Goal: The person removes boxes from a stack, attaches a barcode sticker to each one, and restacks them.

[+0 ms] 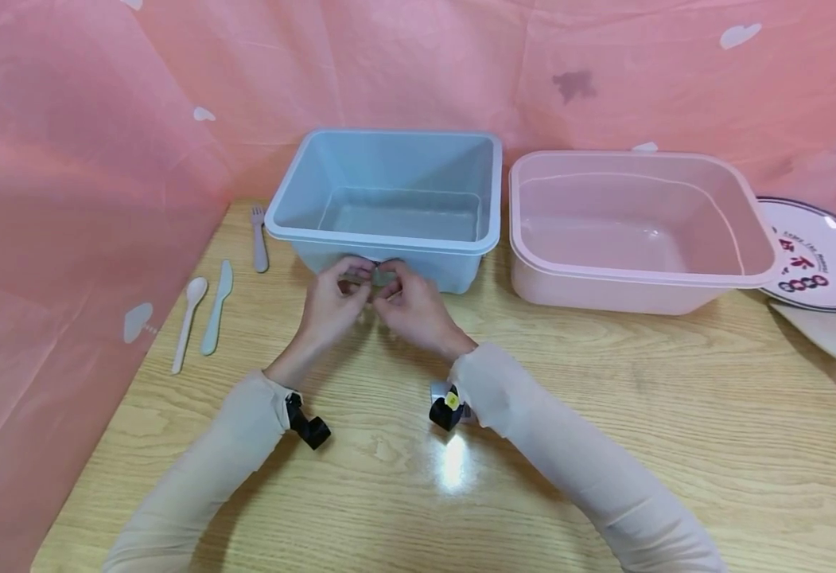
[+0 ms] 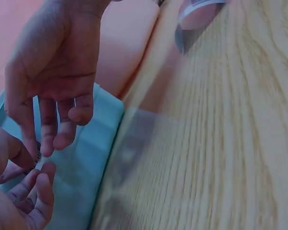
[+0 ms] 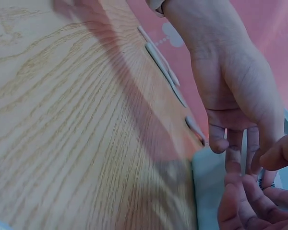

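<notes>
Dark, small thing (image 2: 37,154) pinched between both sets of fingertips; too little shows to name it. Left hand (image 1: 333,306) and right hand (image 1: 412,309) meet thumb to thumb, fingers curled in on it. Just beyond the grip, touching or nearly so, stands the blue tub (image 1: 389,208); pink tub (image 1: 635,231) off to its right, plate (image 1: 822,255) further out. Fork (image 1: 259,239), knife (image 1: 216,306) and spoon (image 1: 189,322) lie left on the wooden table (image 1: 604,414). Judgement: keep the pinch at the fingertips, work low over the table.
</notes>
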### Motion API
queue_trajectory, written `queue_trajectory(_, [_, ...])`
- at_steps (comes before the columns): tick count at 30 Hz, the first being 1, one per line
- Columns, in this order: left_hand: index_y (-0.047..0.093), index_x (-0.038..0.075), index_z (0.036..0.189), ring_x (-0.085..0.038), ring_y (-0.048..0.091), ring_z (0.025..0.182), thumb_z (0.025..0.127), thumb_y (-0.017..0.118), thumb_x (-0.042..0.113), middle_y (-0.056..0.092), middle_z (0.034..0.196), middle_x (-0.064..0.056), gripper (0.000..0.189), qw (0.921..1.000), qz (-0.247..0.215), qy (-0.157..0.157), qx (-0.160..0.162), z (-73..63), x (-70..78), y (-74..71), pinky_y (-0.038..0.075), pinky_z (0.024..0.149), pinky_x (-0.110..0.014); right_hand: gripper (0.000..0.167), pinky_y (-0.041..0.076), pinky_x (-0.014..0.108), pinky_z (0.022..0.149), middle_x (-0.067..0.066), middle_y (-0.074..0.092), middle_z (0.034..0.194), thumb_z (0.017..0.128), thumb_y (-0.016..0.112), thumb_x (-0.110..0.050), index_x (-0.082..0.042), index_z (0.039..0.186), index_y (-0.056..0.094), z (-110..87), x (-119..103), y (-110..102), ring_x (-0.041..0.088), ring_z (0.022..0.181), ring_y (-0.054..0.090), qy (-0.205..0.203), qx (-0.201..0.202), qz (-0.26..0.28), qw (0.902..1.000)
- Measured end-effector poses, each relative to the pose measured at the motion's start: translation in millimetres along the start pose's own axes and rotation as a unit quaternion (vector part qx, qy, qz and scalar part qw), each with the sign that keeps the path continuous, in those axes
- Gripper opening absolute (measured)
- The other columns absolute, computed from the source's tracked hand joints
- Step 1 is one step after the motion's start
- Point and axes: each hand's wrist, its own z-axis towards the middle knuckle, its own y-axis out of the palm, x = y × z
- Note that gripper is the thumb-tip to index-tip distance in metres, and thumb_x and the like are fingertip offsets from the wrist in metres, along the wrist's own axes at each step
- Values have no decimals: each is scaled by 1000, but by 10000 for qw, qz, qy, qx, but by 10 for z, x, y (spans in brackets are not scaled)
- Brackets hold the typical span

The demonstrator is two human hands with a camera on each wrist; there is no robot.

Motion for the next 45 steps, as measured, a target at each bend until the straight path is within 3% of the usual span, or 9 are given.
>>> queue_trajectory(11, [64,-2,111,-27,65,79,88,57,-2,66,104,-18,24,9996,242,23,-137,-1,-29,-3,51,58,-20,53,48,23,57,13,68,99,90,57,-12,-5,140,42,9,44,8,14,66,61,398,-230,161,9988])
queue_trajectory(17, [61,-2,116,-38,67,77,90,56,-3,63,107,-23,26,9993,-96,-94,-350,-39,3,3,50,52,-20,51,49,26,60,10,65,99,90,54,-13,-8,139,43,-69,39,-88,16,71,60,429,-328,131,9985])
queue_trajectory(22, [61,2,118,-35,68,81,89,57,-2,63,108,-20,29,9970,-106,-225,-739,-145,79,64,54,58,-26,42,50,28,64,8,63,97,91,53,-15,-8,132,50,-223,67,-236,16,76,60,324,-354,95,9988])
queue_trajectory(28, [61,2,119,-27,67,86,87,60,2,67,106,-16,32,9913,184,-220,-1287,-330,219,170,56,70,-31,35,53,28,69,8,67,97,90,57,-14,-5,124,57,-461,153,-408,19,82,64,128,-185,-377,9990])
queue_trajectory(36, [62,4,116,-16,66,83,85,63,5,71,94,-8,32,9797,340,-300,-1952,-562,328,344,54,76,-27,18,56,30,73,7,70,92,87,60,-9,-2,103,66,-746,266,-506,17,83,66,-172,-46,-1054,9943])
queue_trajectory(41, [63,9,115,-11,63,74,84,66,10,70,89,-4,31,9760,531,-639,-2014,-656,388,379,51,68,-26,16,54,31,70,6,69,86,84,61,-10,-4,97,65,-927,322,-527,16,79,64,102,177,-1615,9867])
queue_trajectory(45, [63,11,115,-11,61,71,85,68,14,69,87,-4,32,9686,648,-816,-2259,-734,394,367,49,65,-26,20,51,30,68,5,68,85,84,66,-15,-5,100,64,-1118,390,-539,14,75,62,471,241,-1784,9825])
